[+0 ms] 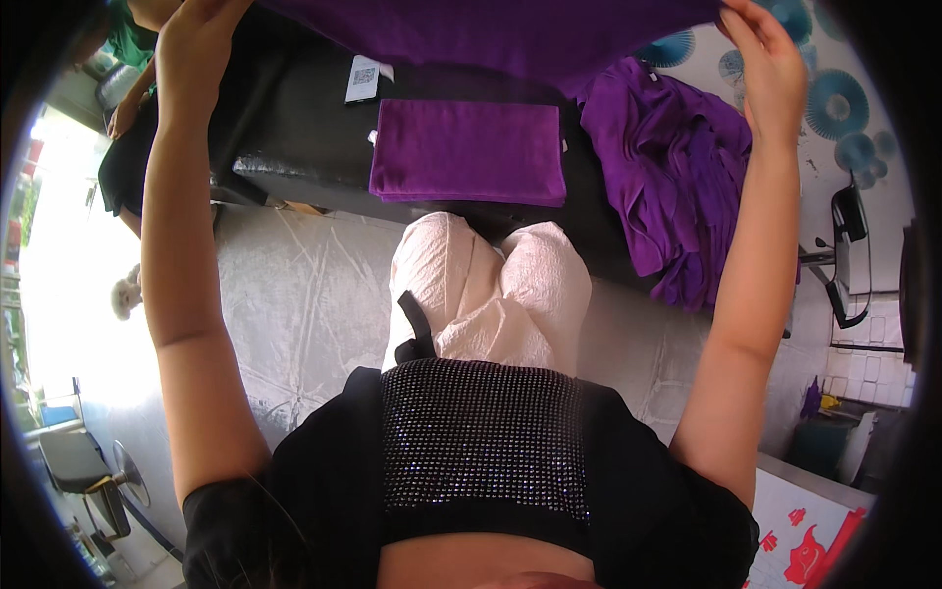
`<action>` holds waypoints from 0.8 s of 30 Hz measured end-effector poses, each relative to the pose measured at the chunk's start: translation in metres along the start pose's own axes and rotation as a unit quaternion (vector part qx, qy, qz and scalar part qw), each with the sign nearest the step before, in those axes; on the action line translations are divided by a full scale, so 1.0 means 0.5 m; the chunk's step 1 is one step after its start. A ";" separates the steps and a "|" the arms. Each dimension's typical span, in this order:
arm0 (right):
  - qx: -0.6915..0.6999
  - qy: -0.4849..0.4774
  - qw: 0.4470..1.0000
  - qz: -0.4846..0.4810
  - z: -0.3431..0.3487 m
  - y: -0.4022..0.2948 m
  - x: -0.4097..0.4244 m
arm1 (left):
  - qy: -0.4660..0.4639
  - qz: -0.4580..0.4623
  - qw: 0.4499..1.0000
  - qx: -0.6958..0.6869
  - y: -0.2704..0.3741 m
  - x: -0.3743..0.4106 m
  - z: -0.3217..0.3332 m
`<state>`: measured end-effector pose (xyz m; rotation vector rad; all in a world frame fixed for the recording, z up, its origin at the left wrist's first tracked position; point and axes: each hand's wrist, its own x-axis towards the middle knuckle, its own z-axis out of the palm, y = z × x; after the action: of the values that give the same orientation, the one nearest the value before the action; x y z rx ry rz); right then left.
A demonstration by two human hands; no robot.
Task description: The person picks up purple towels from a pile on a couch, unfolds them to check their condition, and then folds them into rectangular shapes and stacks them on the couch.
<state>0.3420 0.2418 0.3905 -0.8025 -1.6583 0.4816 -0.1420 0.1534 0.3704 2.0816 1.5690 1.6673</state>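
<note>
A purple cloth [500,37] is stretched between my raised hands at the top of the view, its upper part cut off by the frame. My left hand [199,44] is at the cloth's left side, its fingertips partly beyond the picture's edge. My right hand [765,59] pinches the cloth's right corner. Below the cloth, a neat stack of folded purple cloths [468,151] lies on a black padded bench [294,158] before my knees. To its right, a loose heap of purple cloths [662,169] hangs over the bench's front edge.
A phone or card bearing a printed code [363,79] lies behind the stack. Another person [129,110] in green and black is at the upper left. A small pale fluffy animal or toy [126,292] is by the bright doorway. Salon-type chairs [73,460] stand at the left and right.
</note>
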 end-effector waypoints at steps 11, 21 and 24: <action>-0.073 -0.184 0.970 0.141 0.021 0.000 -0.459 | -0.222 -0.131 0.966 0.003 0.031 -0.431 0.039; 0.244 -0.109 0.863 0.429 0.112 0.242 -0.364 | -0.136 -0.354 0.895 -0.236 -0.196 -0.330 0.214; 0.257 -0.027 0.823 0.506 0.173 0.323 -0.320 | -0.098 -0.494 0.805 -0.313 -0.252 -0.280 0.281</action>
<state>0.3134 0.2445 0.1492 -1.2070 -0.9252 1.6246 -0.1063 0.1879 0.1405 0.7972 1.3503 1.2213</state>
